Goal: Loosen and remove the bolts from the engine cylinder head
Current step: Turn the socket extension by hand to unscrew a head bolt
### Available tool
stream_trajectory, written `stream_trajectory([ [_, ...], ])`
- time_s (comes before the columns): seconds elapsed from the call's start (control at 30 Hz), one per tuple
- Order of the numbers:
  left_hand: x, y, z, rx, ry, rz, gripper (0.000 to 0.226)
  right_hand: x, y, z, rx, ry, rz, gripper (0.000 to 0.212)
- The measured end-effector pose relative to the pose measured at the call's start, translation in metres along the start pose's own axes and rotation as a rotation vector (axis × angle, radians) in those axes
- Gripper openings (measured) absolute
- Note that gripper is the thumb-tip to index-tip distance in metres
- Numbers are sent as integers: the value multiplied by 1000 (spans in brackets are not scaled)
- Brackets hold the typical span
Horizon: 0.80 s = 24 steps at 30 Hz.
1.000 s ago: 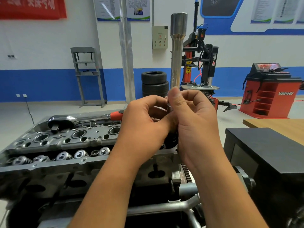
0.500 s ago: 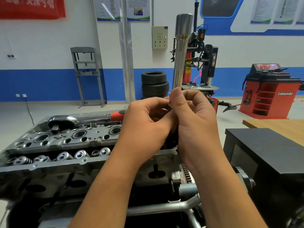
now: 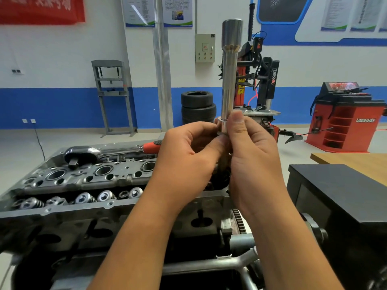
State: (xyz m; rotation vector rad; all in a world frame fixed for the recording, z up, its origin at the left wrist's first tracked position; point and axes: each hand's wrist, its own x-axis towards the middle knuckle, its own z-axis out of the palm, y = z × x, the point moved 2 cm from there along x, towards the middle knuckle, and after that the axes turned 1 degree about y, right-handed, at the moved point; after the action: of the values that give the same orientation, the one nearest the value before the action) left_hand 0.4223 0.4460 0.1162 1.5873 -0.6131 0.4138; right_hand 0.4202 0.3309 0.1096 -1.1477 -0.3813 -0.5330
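Observation:
A long polished extension bar [image 3: 230, 80] stands upright above the right end of the engine cylinder head [image 3: 83, 178], its wide end on top. A short silver socket [image 3: 222, 125] sits at its lower end. My left hand [image 3: 188, 155] curls round the lower end from the left. My right hand [image 3: 253, 155] pinches the socket with thumb and fingers from the right. Whatever lies below the socket is hidden between my hands. A ratchet wrench [image 3: 100, 152] with a red grip lies along the far edge of the head.
Valve springs [image 3: 83, 197] line the near side of the head. A black box [image 3: 343, 197] stands close on the right, and a wooden table [image 3: 356, 162] lies behind it. Stacked tyres [image 3: 198, 106], a tyre changer [image 3: 261, 80] and a red wheel balancer [image 3: 343, 120] stand farther back.
The extension bar has shifted slightly right and its top sits lower in view. The socket at its lower end now shows above my thumbs. Both hands stay on it.

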Motion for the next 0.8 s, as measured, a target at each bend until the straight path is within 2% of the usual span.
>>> stream_trajectory([
  [0.23, 0, -1, -2, 48, 58, 15, 12, -2, -2, 1, -29, 29, -18, 39],
  [0.4, 0, 0, 1, 45, -9, 2, 18, 0, -1, 0, -8, 33, -3, 33],
  [0.47, 0, -2, 0, 56, 20, 3, 17, 0, -1, 0, -11, 37, 7, 29],
  [0.63, 0, -5, -2, 52, 109, 14, 15, -4, -3, 3, -60, 27, -22, 34],
  [0.8, -2, -1, 2, 75, 23, 76, 21, -3, -5, 3, -88, 39, -25, 33],
])
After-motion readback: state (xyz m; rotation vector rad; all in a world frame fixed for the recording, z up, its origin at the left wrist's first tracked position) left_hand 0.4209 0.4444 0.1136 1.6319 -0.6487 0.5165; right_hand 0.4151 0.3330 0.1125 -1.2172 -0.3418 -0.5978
